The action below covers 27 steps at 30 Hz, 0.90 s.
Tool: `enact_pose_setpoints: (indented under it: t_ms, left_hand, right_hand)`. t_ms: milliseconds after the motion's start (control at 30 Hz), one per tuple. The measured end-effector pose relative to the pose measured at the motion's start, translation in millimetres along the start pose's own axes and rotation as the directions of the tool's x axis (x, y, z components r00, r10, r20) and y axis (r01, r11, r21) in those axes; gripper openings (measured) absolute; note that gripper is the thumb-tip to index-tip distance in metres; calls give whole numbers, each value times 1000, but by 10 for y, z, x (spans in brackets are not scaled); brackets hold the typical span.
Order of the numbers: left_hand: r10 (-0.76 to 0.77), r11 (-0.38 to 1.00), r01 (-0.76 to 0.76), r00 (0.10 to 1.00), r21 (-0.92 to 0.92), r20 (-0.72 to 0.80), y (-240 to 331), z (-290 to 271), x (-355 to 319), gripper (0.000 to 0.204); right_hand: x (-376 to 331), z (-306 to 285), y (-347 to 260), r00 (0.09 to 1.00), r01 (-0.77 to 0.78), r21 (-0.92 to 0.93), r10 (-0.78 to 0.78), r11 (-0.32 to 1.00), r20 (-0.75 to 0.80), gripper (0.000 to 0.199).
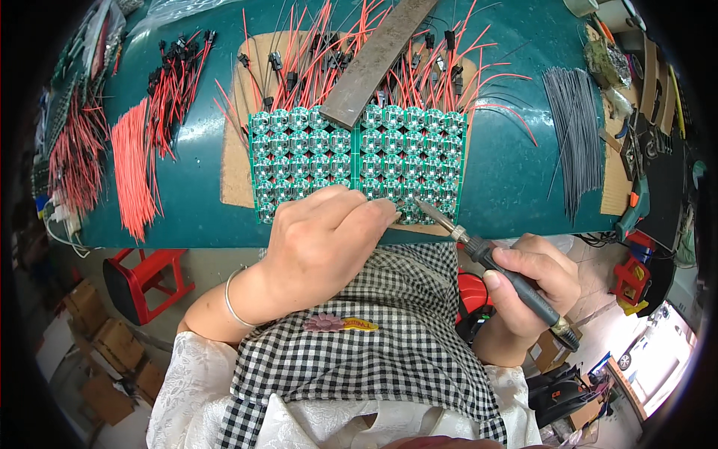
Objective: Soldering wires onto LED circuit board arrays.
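Where a green table (pixel 191 209) bears the circuit-board panel (pixel 411 142), partly under a metal bar (pixel 381 63), the left hand (pixel 318 232) curls closed at the panel's near edge, contents hidden; the right hand (pixel 535 280) grips a soldering iron (pixel 477 249). Its tip slipping could burn nearby fingers (pixel 374 217).

White patterned sleeves (pixel 191 393) accompany a black-and-white checked apron (pixel 321 363) and a silvery bangle (pixel 228 298).

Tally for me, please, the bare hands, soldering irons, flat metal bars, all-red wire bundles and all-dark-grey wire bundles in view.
Hands: 2 (left hand, right hand)
Soldering iron: 1
Flat metal bar: 1
All-red wire bundle: 1
All-dark-grey wire bundle: 1
Total: 6
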<state>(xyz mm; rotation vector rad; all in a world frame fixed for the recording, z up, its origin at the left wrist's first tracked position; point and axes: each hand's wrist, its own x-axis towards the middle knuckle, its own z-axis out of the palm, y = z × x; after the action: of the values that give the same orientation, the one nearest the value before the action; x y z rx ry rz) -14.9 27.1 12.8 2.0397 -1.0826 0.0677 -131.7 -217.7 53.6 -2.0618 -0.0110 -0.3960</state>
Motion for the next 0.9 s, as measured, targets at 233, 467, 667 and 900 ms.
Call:
enact_pose_setpoints:
  t_ms: [233,467,667,900]
  left_hand:
    - [35,999,-34,999,25,-33,12,-4,5,29]
    - [8,1000,-8,1000,17,12,14,30,42,23]
    - [11,999,-12,1000,41,20,15,66,63,23]
    - [17,1000,-17,1000,21,-6,3,66,53,25]
  right_hand:
    - [37,-99,49,999,39,55,-38,998,-17,26]
    - [107,-62,55,1000,10,44,-11,999,9,26]
    - [215,-88,-56,996,31,16,-32,999,87,27]
    - [231,-98,-62,998,-30,29,28,999,64,28]
